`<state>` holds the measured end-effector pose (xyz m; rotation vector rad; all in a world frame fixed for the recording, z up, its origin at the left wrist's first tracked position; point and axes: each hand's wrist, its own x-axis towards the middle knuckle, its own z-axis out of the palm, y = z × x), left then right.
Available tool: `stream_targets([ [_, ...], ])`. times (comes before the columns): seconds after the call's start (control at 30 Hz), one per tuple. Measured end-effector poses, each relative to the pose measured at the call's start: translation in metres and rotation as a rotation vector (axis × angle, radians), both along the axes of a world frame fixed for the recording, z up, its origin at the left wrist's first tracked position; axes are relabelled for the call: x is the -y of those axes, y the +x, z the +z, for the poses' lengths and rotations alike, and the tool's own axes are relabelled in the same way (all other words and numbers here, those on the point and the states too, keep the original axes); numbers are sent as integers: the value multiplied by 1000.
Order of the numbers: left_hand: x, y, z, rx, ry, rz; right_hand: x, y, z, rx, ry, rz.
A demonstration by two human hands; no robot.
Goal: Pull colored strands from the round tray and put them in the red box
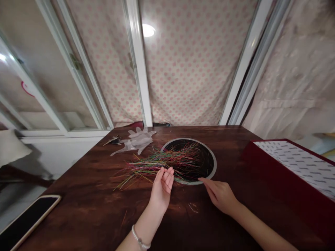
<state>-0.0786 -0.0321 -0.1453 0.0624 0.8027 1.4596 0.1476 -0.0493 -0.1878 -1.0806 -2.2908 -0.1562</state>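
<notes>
A loose bundle of thin coloured strands [149, 166], like fine wire, lies across the table and over the left part of a round black mat [205, 164] with a grey rim. My left hand [162, 190] is palm up in front of the bundle, fingers curled and thumb close to them; whatever they pinch is too fine to make out. At the mat's near right rim, my right hand [221, 195] has thumb and index finger pinched together. A thin reddish strand appears to run to its fingertips. Short offcuts [193, 208] lie between my forearms.
A clear plastic glove [138, 140] lies at the back left, beside small dark scissors [115, 140]. A phone [28, 221] rests at the left table edge. On the right stands a dark red box [277, 184] with a patterned white top. Behind the table is a curtained window [188, 69].
</notes>
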Motion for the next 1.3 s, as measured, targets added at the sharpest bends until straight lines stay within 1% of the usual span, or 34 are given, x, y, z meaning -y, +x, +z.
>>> stream_targets([
  [0.17, -1, -1, 1, -31, -5, -56, -3, 2, 2, -17, 72, -37],
  [0.4, -1, 0, 4, -74, -24, -24, -5, 0, 2, -45, 144, -62],
  [0.57, 0, 0, 8, -83, -41, -18, -5, -2, 2, -18, 111, -125],
  [0.77, 0, -4, 10, -75, -28, -38, -2, -6, 0, -4, 52, -126],
  [1.03, 0, -6, 6, -17, 8, -121, -3, -4, -1, -16, 27, -155],
  [1.17, 2, -6, 9, 39, 43, -202, -7, 1, -4, -54, 23, -195],
  [1.3, 6, -4, 13, 75, 69, -268, -9, 5, -5, -102, 22, -201],
])
